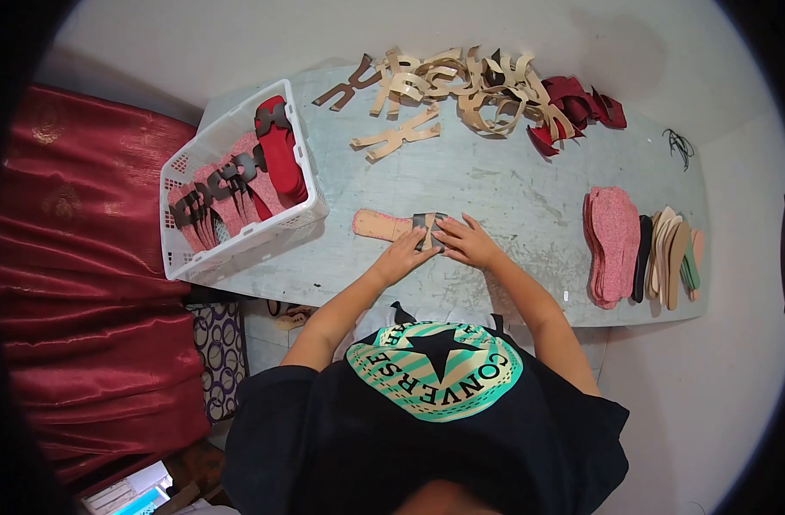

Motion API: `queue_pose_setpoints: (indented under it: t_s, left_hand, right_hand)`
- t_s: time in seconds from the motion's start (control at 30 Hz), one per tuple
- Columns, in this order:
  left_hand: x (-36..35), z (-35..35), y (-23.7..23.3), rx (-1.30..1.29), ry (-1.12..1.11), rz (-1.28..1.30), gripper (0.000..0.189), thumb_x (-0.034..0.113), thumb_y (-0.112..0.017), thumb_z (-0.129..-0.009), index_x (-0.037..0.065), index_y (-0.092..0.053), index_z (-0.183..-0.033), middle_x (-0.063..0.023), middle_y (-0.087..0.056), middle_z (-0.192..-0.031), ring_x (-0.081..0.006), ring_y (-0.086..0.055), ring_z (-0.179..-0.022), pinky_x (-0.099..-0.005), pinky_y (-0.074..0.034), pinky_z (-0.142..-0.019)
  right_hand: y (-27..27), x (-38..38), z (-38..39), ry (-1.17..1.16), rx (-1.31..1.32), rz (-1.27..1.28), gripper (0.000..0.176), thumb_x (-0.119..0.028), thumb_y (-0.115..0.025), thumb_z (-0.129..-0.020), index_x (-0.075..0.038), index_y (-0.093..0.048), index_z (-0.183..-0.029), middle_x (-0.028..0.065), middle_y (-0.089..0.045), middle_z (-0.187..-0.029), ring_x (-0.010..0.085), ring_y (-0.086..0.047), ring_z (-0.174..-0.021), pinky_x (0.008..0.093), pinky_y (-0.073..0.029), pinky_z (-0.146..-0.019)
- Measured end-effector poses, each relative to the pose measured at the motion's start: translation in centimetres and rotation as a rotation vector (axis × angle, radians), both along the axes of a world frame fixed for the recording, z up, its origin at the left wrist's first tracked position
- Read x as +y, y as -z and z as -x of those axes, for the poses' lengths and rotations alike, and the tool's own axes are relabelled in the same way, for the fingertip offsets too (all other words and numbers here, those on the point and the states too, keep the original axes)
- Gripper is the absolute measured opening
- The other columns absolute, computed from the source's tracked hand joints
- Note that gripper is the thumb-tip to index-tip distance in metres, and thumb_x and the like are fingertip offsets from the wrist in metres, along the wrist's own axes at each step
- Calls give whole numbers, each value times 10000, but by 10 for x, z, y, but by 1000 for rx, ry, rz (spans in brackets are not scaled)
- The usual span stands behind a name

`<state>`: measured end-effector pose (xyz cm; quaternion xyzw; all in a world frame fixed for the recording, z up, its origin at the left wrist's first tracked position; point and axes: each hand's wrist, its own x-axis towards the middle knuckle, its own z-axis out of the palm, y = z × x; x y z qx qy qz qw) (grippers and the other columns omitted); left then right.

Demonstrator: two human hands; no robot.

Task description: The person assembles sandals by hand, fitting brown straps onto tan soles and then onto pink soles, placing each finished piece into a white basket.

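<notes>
A tan-faced insole (377, 225) with pinkish edges lies on the table in front of me, and a dark strap (425, 220) wraps across its right part. On the near side, my left hand (401, 256) has its fingers closed onto the strap and insole. From the right, my right hand (468, 243) grips the same piece, its fingertips pressing the strap against the insole. Both hands nearly meet there, and their fingers partly cover the strap and the insole's right end.
At the left stands a white plastic basket (318, 206) with red and pink insoles bearing dark straps. Beige cut straps (444, 77) and dark red pieces (581, 103) lie along the back. Stacked pink insoles (612, 245) and other soles (667, 257) sit at the right.
</notes>
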<state>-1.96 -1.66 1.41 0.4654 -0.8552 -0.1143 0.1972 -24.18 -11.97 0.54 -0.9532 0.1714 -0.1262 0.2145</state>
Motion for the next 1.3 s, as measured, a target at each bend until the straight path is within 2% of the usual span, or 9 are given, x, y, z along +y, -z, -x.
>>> queue_pose_setpoints:
  t_s: [0.1, 0.43, 0.63, 0.8, 0.93, 1.07, 1.2, 1.3]
  left_hand:
    - [-1, -2, -2, -2, 13, 4, 476, 103, -473, -825, 267, -483, -1271, -232, -454, -1258, -351, -450, -1178, -424, -348, -1004]
    - [-3, -6, 3, -94, 41, 85, 491, 93, -477, -810, 221, -467, -1284, -246, -436, -1256, -377, -452, -1168, -439, -361, -996]
    - [-3, -3, 6, -95, 26, 115, 467, 86, -504, -807, 186, -486, -1262, -267, -446, -1238, -396, -464, -1144, -440, -373, -983]
    - [-3, -4, 5, -102, 24, 85, 472, 80, -498, -808, 175, -475, -1270, -274, -447, -1239, -399, -453, -1158, -441, -368, -989]
    - [-2, -4, 1, -91, 20, 93, 467, 84, -492, -813, 181, -468, -1270, -272, -451, -1239, -398, -443, -1169, -439, -353, -1002]
    - [-8, -9, 0, -94, 17, 48, 456, 137, -543, -818, 62, -444, -1257, -246, -432, -1273, -370, -448, -1162, -436, -351, -997]
    - [-12, -14, -9, -33, -29, 9, 545, 190, -622, -784, -58, -422, -1226, -207, -389, -1328, -352, -459, -1137, -415, -367, -975]
    - [-13, -12, -14, 53, -67, -58, 573, 197, -645, -764, -53, -421, -1229, -197, -366, -1348, -354, -457, -1136, -406, -365, -976]
  right_hand:
    - [5, 1, 0, 11, -7, 25, 531, -395, -560, -827, -206, -432, -1306, 39, -371, -1393, 246, -359, -1277, 499, -215, -1056]
    - [2, 4, -4, 25, 22, 118, 537, -403, -543, -829, -175, -427, -1302, 58, -391, -1370, 256, -378, -1252, 475, -255, -1046]
    - [5, 1, -5, -19, -64, 86, 512, -339, -608, -792, -159, -467, -1250, 99, -414, -1343, 290, -415, -1217, 472, -305, -1017]
    - [2, 2, -5, -24, -83, 120, 445, -275, -663, -756, -208, -513, -1169, 108, -428, -1330, 305, -432, -1203, 477, -320, -1008]
    - [-2, 3, -4, -10, -58, 95, 438, -278, -668, -750, -227, -519, -1159, 114, -428, -1329, 311, -434, -1203, 478, -321, -1007]
    - [1, 3, -6, -24, -72, 155, 457, -291, -672, -735, -188, -522, -1154, 126, -436, -1319, 316, -438, -1196, 470, -327, -1004]
    - [-1, 2, -6, -36, -100, 173, 468, -286, -672, -725, -149, -526, -1147, 139, -448, -1301, 323, -443, -1186, 458, -343, -991]
    - [-3, 2, -6, -32, -128, 116, 439, -276, -654, -746, -132, -529, -1142, 145, -455, -1289, 333, -437, -1183, 461, -338, -991]
